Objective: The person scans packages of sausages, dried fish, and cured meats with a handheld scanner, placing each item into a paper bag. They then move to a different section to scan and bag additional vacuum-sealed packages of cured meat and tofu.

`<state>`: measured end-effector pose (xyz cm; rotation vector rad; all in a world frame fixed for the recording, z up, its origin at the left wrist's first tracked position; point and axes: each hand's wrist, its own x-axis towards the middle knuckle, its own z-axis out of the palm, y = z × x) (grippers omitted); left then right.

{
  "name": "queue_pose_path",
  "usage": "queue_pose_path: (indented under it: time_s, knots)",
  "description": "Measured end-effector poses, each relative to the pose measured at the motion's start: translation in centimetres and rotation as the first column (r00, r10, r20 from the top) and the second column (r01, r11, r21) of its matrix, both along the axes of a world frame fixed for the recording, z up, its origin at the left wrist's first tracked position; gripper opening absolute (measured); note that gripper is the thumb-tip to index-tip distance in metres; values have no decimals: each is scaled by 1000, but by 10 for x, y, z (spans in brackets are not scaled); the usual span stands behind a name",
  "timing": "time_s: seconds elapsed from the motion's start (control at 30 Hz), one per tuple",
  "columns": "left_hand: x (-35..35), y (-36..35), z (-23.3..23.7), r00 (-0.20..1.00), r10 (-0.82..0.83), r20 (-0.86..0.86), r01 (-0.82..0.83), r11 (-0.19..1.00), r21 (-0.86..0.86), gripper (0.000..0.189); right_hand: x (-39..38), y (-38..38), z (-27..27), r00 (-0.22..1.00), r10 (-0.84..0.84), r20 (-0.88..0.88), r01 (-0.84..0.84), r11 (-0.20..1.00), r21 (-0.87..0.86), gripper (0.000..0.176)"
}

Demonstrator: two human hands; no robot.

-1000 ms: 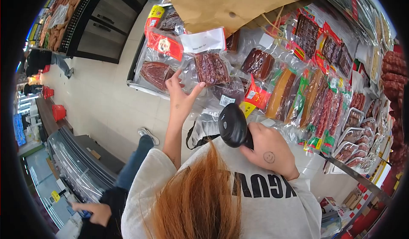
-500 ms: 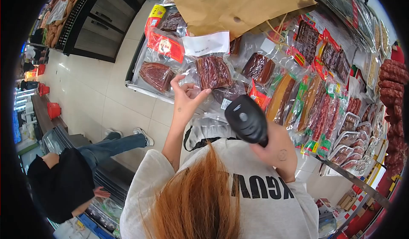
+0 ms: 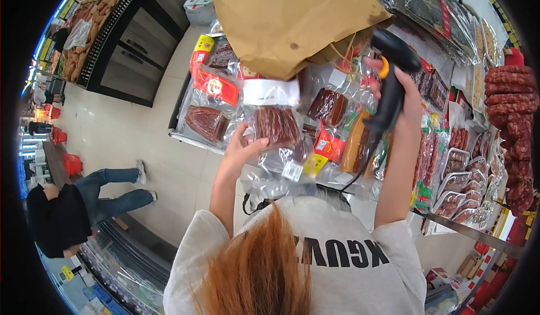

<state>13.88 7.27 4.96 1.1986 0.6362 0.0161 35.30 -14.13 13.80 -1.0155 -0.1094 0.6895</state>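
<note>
My left hand grips the lower left side of a clear vacuum pack of dark red cured meat, thumb across its front. The pack has a white printed label at the top and a small barcode sticker near its lower edge. My right hand is wrapped round the handle of a black barcode scanner with an orange trigger. It is raised over the packs on the right, its head towards the far side and its cord hanging down. Another meat pack lies left of my left hand.
A large brown paper sheet covers the far part of the display. Sausage packs, meat trays and hanging sausages are at the right. A person in black walks on the tiled floor at left.
My right hand has moved the scanner forward and right, away from my body, and turned it. My left hand stays at the meat pack. The person at left has stepped further away.
</note>
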Motion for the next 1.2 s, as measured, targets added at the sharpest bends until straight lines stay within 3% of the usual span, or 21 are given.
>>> queue_pose_path:
  time_s: [0.07,0.13,0.17,0.2,0.27,0.47,0.53,0.57,0.63,0.67,0.73,0.8,0.9,0.93,1.0,1.03,1.07,1.13,1.2]
  knots:
    - [-7,7,4,997,-55,50,56,998,-8,55,26,16,-13,999,21,38,-22,999,36,38]
    - [-13,14,6,977,-167,134,174,984,-38,57,35,27,-17,979,170,-111,-152,976,155,37]
    - [-13,18,5,958,-236,161,249,966,-64,60,38,32,-19,982,177,-68,-167,977,134,36]
    - [-10,19,7,958,-232,171,245,968,-55,60,35,38,-20,977,208,-47,-192,955,224,36]
    - [-3,18,10,911,-355,211,395,898,-194,61,37,47,-18,950,312,-25,-294,918,265,36]
    - [55,-13,43,848,-465,255,487,873,-28,61,45,72,51,893,414,177,-448,853,268,36]
    - [75,-24,53,930,-307,202,295,952,87,51,44,76,72,869,406,284,-472,851,228,36]
    - [84,-29,59,926,-314,209,299,949,98,51,44,76,79,860,411,302,-474,862,180,36]
    - [102,-36,70,960,-66,271,81,996,-44,44,44,74,87,838,438,325,-485,871,78,35]
    - [112,-35,69,957,-73,281,87,996,-36,44,43,70,89,826,494,272,-523,852,40,35]
    - [131,-33,69,951,62,302,-38,996,-87,50,39,71,86,860,405,310,-451,888,92,35]
    - [148,-32,69,928,143,343,-88,981,-171,44,44,68,82,846,462,267,-501,859,101,36]
    - [186,-25,64,740,414,530,-298,908,-293,42,42,66,79,854,418,309,-488,849,202,42]
    - [195,-22,63,737,409,538,-292,911,-291,42,42,65,76,853,413,319,-487,849,202,42]
    - [214,-15,55,632,618,467,-562,781,-274,40,42,63,71,854,426,298,-496,838,225,42]
    - [219,-10,50,659,616,432,-608,774,-177,38,40,61,69,862,424,278,-489,841,232,41]
    - [224,-5,44,663,609,435,-601,780,-175,38,38,60,65,864,414,285,-482,845,234,40]
    - [227,4,40,486,755,440,-501,653,-568,38,32,56,59,886,407,224,-452,867,211,37]
    - [228,9,32,504,721,477,-495,693,-524,41,27,49,52,897,396,198,-433,877,206,37]
